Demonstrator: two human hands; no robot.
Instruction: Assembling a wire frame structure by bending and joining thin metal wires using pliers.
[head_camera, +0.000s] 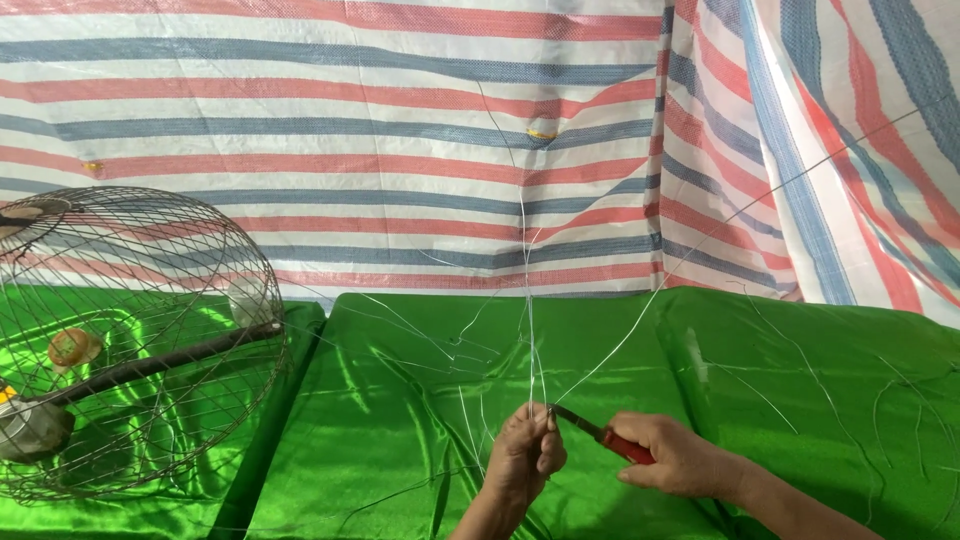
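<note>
Two hands are working low in the middle of the view, right over a bench draped in shiny green cloth (400, 380). The left hand (525, 460) is pinched shut around a bunch of thin pale wires (530, 330) that run straight up from the fist, with one long strand sweeping off up to the right across the striped tarp (330, 140). The right hand (672, 455) is wrapped tight around the red handle of a pair of pliers (600, 433), and the dark tip of the tool sits right at the wires just above the left fist, so the hands are close but not touching. Loose strands of the same wire lie scattered over the cloth on both sides. Off to the left on the bench there's a round wire fan guard (150, 330) tilted up, with a dark bar running under it, well apart from the hands
</note>
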